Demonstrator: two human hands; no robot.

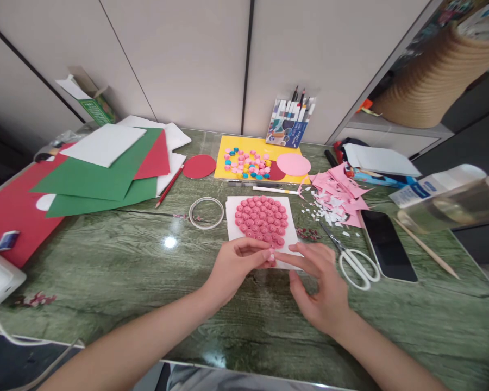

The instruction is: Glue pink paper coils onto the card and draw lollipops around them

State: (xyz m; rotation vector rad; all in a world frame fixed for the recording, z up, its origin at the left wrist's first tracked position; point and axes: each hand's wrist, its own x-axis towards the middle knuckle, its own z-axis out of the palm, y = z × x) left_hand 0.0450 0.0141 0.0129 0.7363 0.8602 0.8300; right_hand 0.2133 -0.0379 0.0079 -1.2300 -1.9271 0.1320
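Note:
A white sheet (290, 236) lies on the green table with a round cluster of pink paper coils (261, 218) on it. My left hand (238, 266) is over the sheet's near edge, thumb and fingers pinched on a small pink and white piece (272, 256). From the right, my right hand (320, 279) reaches in with its index finger at that piece, while its thumb is apart from the fingers. Just left of the sheet lies a roll of tape (206, 213). White-handled scissors (357, 267) rest right of my right hand.
Green sheets (93, 168) and red sheets are stacked at the left. Behind the cluster, a yellow sheet (224, 142) bears small colored pieces. Pink scraps (340, 190), a phone (387, 244), a wooden stick (427, 250) and a clear bottle (452, 203) are at the right.

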